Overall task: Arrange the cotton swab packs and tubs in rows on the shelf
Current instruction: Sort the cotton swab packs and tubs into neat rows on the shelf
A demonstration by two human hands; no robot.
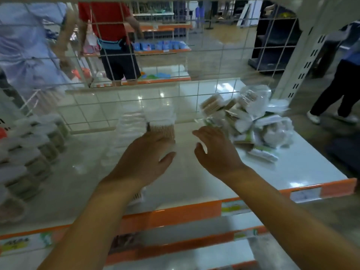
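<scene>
We see a cotton swab pack [160, 123] standing upright at the middle of the white shelf [292, 168], its wooden sticks showing as a tan band under a white top. Just left of it a row of clear packs [128, 129] runs toward us, blurred enough that we cannot count them. The left hand [145, 152] lies with its fingers straight against the near face of the upright pack, thumb spread to the right, gripping nothing. The right hand [216, 151] hovers apart from it, fingers loosely bent and holding nothing, just short of a loose heap of packs [251, 115] at the right rear of the shelf. Some packs in the heap carry green-and-white labels, but we cannot read any writing on them.

Along the left side stand rows of round tubs [29, 151] with pale lids (the frame cuts off the nearest ones, and their contents are a dull smear).

The shelf's front edge is an orange strip [175, 215] bearing price tags [304, 194] whose print is too blurred to read. Bare shelf surface lies between the tubs and the clear packs, and again between the hands and the front strip.

Behind the shelf is a white wire grid [196, 90]. Through it we make out a person in a red top [109, 20], another in pale blue [25, 45], and blue packets on a farther shelf. At the right a person in dark trousers [335, 90] is cut off by the frame.
</scene>
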